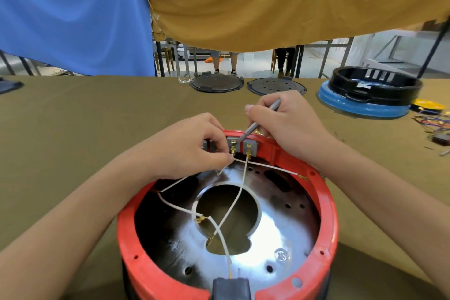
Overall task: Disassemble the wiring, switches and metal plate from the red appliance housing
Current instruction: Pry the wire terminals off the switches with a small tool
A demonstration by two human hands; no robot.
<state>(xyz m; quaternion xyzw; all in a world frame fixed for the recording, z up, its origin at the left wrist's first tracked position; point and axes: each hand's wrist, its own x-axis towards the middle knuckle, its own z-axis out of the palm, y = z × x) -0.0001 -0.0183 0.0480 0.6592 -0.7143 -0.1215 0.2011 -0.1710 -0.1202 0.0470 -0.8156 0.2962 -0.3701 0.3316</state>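
The red appliance housing (326,204) lies open side up in front of me. Inside it sits a shiny metal plate (275,231) with a round hole in its middle. White wires (237,198) with brass terminals cross over the plate. Two grey switches (249,147) are fixed at the housing's far rim. My left hand (192,146) pinches a white wire just below the left switch. My right hand (289,120) grips a grey tool (261,120) like a pen, its tip touching the top of the switches.
Two dark round lids (216,83) lie at the table's far edge. A black ring on a blue base (370,96) stands at the right, with loose coloured wires (433,124) beside it. Blue and mustard cloths hang behind. A black socket (231,287) sits at the housing's near rim.
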